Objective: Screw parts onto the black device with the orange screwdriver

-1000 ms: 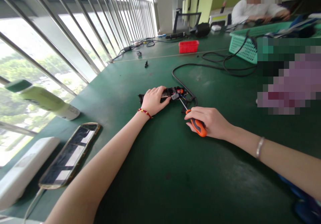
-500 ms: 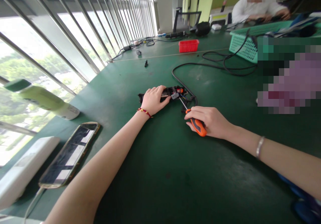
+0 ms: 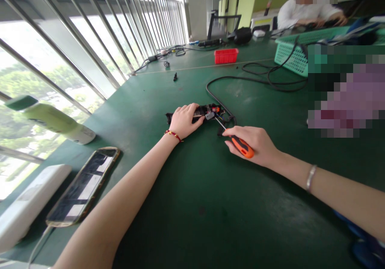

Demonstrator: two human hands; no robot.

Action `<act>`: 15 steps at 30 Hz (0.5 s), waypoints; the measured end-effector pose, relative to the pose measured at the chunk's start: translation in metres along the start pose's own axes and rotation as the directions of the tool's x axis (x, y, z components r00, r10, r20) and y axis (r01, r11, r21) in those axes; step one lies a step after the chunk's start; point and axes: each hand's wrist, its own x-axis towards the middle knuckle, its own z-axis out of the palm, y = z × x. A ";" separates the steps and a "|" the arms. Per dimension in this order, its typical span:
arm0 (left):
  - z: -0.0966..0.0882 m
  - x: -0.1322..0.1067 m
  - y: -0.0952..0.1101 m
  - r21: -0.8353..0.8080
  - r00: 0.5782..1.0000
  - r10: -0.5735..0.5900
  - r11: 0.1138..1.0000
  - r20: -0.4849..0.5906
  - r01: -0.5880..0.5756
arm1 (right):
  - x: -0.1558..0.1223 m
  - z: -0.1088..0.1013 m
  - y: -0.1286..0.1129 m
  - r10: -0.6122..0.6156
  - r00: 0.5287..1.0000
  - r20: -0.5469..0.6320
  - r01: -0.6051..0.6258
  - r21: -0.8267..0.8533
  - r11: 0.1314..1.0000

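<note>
Under our left hand [image 3: 184, 120], curled over it, thumb on its near side: one black device [image 3: 205, 111], wires showing, well in from the table [image 3: 180, 204]'s left edge. Pinched in our right hand [image 3: 257, 142]: one screwdriver [image 3: 243, 146], tip at the device's right end. By the left edge: phone [image 3: 86, 186], bottle [image 3: 57, 118]. Toward the far edge: tub [image 3: 226, 56].

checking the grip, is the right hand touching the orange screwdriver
Touching: the head view shows the right hand holding the orange screwdriver by its handle.
</note>
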 end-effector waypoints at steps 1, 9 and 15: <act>0.000 0.000 0.000 0.002 1.000 0.000 1.000 -0.003 0.000 | 0.000 -0.001 -0.001 0.058 0.998 -0.034 -0.058 0.010 0.998; 0.000 0.000 0.000 0.000 1.000 0.008 1.000 -0.008 -0.008 | -0.001 -0.003 -0.003 0.286 0.935 -0.210 -0.225 0.273 0.935; -0.001 -0.001 0.000 -0.004 1.000 0.011 1.000 -0.014 -0.011 | -0.001 -0.003 -0.003 0.254 0.941 -0.225 -0.194 0.255 0.947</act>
